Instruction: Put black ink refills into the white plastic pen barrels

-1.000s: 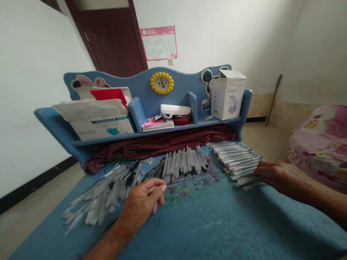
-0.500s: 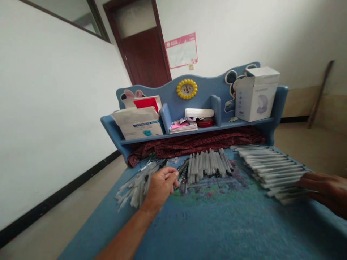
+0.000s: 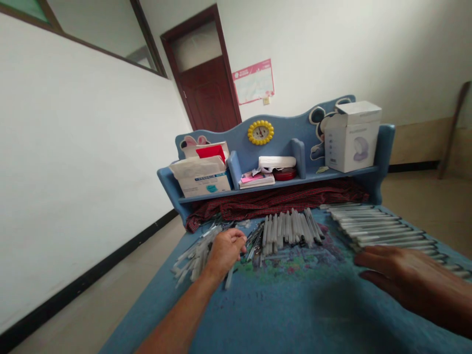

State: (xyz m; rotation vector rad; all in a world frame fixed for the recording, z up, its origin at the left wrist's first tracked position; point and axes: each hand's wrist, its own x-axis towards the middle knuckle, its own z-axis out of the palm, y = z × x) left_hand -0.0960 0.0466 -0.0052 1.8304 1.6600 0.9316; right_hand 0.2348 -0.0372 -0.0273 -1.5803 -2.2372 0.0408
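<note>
My left hand [image 3: 227, 248] is closed, thumb against curled fingers, beside a loose pile of translucent pen barrels [image 3: 191, 255]. A single pen barrel [image 3: 229, 279] shows below it; whether the fingers hold that barrel is hidden. My right hand [image 3: 401, 275] is open, fingers stretched out and thumb apart, with nothing visible between them. Its fingertips are near the left ends of a long row of pens [image 3: 383, 226] on the right. Between the hands lies a bunch of upright-pointing pen barrels [image 3: 287, 228], with thin dark refills [image 3: 254, 241] at its left.
The blue table [image 3: 280, 314] has a shelf [image 3: 236, 191] along its back. On it stand an open mask box [image 3: 206, 184], papers [image 3: 256, 182], a red round case [image 3: 284, 174] and a white box [image 3: 352, 140]. A checked cloth [image 3: 280, 201] lies underneath.
My right hand has moved left from the pens' right ends to their left ends and opened out. My left hand stays by the pile; a barrel now shows beneath it. The view has shifted slightly.
</note>
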